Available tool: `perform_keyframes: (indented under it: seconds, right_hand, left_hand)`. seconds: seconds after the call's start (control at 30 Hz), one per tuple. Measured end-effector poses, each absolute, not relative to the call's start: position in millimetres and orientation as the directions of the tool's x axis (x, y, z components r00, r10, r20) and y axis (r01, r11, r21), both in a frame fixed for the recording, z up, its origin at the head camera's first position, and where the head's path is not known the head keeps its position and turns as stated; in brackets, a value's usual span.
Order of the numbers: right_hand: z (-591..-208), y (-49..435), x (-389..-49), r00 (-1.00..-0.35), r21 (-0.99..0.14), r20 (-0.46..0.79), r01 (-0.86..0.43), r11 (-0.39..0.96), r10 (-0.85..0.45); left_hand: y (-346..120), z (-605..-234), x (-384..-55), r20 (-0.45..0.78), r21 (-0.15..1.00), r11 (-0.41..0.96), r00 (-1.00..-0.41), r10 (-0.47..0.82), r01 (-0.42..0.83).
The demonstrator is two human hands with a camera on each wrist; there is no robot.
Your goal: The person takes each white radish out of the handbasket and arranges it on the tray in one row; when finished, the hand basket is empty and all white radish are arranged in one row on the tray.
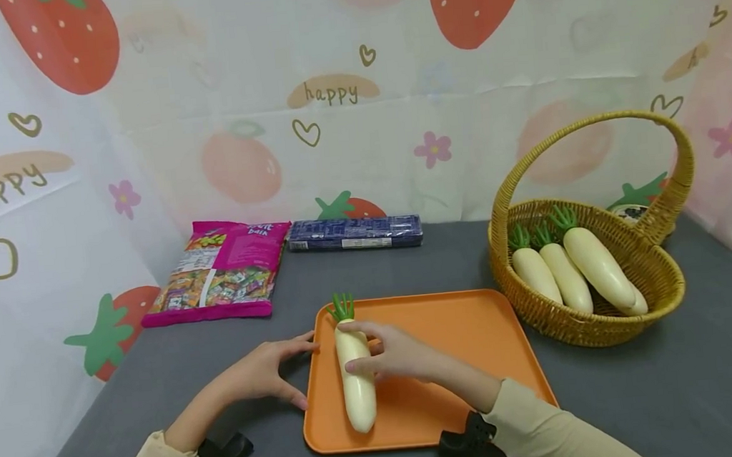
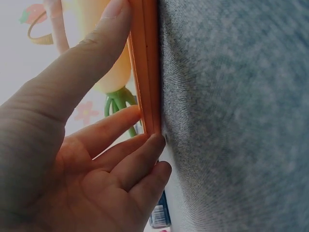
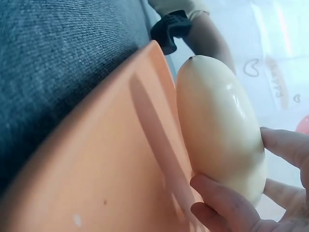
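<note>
A white radish (image 1: 356, 380) with a green leafy top lies lengthwise over the left part of an orange tray (image 1: 451, 329). My right hand (image 1: 396, 351) grips it from the right, thumb and fingers around its upper half. In the right wrist view the radish (image 3: 219, 125) is between the fingers, with a shadow on the tray beneath; whether it touches the tray I cannot tell. At the tray's left edge is my left hand (image 1: 257, 372), its thumb and fingers spread and fairly straight. The left wrist view has its fingertips (image 2: 155, 142) touching the tray's outer rim (image 2: 145, 63).
To the right stands a wicker basket (image 1: 567, 327) with a tall handle, holding several white radishes (image 1: 598, 267). At the back left lies a pink candy bag (image 1: 221, 272), beside a dark blue package (image 1: 355, 234). A round container (image 1: 629, 212) is partly hidden behind the basket.
</note>
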State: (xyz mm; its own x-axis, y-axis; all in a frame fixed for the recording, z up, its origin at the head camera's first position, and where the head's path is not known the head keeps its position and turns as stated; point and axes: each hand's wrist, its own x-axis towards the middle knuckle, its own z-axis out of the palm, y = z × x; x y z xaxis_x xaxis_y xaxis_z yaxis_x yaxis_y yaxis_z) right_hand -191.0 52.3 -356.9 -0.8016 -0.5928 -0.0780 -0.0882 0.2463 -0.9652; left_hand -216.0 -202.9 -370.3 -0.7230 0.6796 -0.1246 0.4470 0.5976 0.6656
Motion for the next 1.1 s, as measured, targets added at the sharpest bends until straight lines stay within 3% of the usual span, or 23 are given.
perform_keyframes:
  seconds: [0.2, 0.5, 0.67, 1.1]
  right_hand:
    - [-357, 50, -189, -0.798, -0.954, -0.08, -0.113, 0.278, -0.597]
    - [-362, 45, -186, -0.775, -0.83, 0.023, -0.367, 0.42, -0.631]
    - [-365, 41, -181, -0.803, -0.781, 0.029, -0.39, 0.487, -0.596]
    - [-368, 36, -175, -0.813, -0.79, 0.063, -0.395, 0.468, -0.579]
  left_hand:
    - [-202, -373, -216, -0.131, 0.675, 0.597, -0.725, 0.676, 0.434]
    - [-202, -374, -218, -0.143, 0.682, 0.596, -0.721, 0.678, 0.425]
    - [-202, -372, -216, -0.146, 0.672, 0.6, -0.716, 0.683, 0.435]
    - [-202, -367, -214, -0.144, 0.68, 0.588, -0.706, 0.693, 0.438]
